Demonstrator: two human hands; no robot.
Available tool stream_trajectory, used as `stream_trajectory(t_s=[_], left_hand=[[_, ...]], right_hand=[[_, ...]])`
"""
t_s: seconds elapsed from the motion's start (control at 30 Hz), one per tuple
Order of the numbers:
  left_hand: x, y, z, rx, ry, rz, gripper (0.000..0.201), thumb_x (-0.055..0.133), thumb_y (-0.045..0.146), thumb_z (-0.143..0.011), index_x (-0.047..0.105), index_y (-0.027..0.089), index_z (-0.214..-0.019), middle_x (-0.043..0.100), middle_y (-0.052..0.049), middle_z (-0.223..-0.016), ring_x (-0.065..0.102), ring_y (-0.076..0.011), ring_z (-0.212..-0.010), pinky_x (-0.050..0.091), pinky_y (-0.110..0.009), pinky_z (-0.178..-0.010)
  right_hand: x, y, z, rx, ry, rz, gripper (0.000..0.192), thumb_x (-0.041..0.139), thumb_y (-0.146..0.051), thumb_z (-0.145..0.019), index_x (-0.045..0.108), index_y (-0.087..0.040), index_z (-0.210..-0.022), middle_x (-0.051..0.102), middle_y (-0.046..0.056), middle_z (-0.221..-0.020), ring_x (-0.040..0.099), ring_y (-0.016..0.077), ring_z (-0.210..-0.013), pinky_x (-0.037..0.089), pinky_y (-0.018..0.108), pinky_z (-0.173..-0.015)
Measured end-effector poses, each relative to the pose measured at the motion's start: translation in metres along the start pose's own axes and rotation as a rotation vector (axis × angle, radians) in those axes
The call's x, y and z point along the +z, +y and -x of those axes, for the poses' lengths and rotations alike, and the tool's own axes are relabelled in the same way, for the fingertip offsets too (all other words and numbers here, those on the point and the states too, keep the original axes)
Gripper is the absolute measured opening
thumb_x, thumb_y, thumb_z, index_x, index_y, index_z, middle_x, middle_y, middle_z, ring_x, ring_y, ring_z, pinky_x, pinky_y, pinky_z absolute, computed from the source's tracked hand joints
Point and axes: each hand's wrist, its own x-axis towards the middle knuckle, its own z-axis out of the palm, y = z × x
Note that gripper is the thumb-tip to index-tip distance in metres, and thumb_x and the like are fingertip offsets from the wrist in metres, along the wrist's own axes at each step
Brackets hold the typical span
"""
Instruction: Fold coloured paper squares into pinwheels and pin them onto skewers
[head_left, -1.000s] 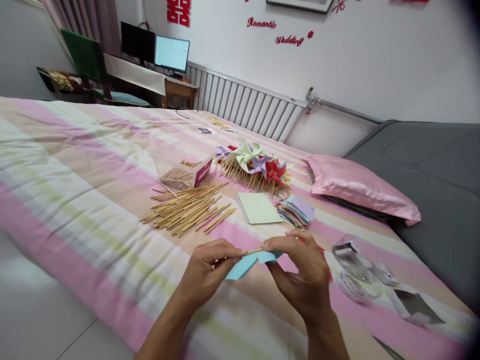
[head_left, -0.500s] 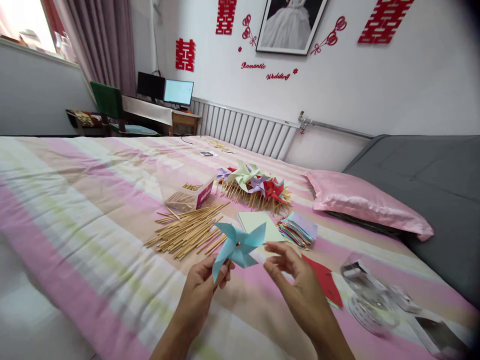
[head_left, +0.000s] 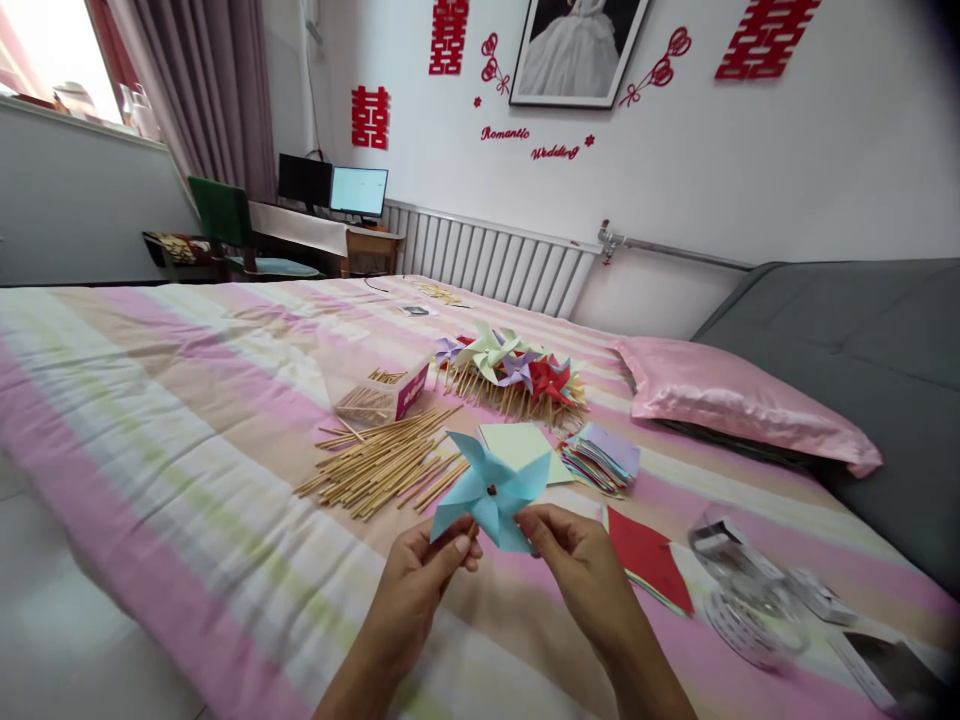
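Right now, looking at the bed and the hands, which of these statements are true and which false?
1. The left hand holds a blue pinwheel. True.
2. The right hand rests on the pink pillow. False: its fingers touch the pinwheel's lower edge.
3. Loose wooden sticks lie on the striped bedspread. True.
4. The finished pinwheels are piled on the floor. False: they lie on the bed.
5. A red paper sheet lies right of the hands. True.
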Motion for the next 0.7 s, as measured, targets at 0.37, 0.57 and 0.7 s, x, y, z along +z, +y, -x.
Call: stream_trajectory(t_s=[0.37,0.57,0.7], left_hand=[[0.01,-0.004,-0.001,-0.012,0.076,0.092,0.022,0.079,0.023,-0.063,0.073,0.014,-0.082,0.065,-0.002,-0.067,0.054,-0.0113,-0.066,0.044,-0.023,-0.068],[0.01,-0.006,0.001,-0.009,0.046,0.059,0.019,0.078,0.027,-0.064,0.073,0.014,-0.077,0.063,-0.003,-0.066,0.053,-0.0112,-0.061,0.042,-0.022,-0.056],[0.006,-0.014,0.002,-0.035,0.026,-0.008,0.03,0.076,0.034,-0.064,0.074,0.014,-0.085,0.065,-0.006,-0.074,0.054,-0.01,-0.056,0.039,-0.021,-0.051]], right_hand=[[0.008,-0.011,0.004,-0.02,0.033,0.091,0.017,0.061,-0.032,-0.08,0.072,-0.018,-0.078,0.072,0.003,-0.075,0.062,0.0188,-0.073,0.045,0.029,-0.07],[0.01,-0.006,0.004,0.014,0.072,0.133,0.022,0.062,-0.038,-0.077,0.073,-0.019,-0.074,0.073,0.005,-0.074,0.065,0.0225,-0.073,0.048,0.032,-0.07],[0.003,0.007,0.006,0.028,0.13,0.172,0.03,0.064,-0.05,-0.071,0.073,-0.022,-0.075,0.074,0.007,-0.078,0.068,0.0261,-0.075,0.053,0.034,-0.067]])
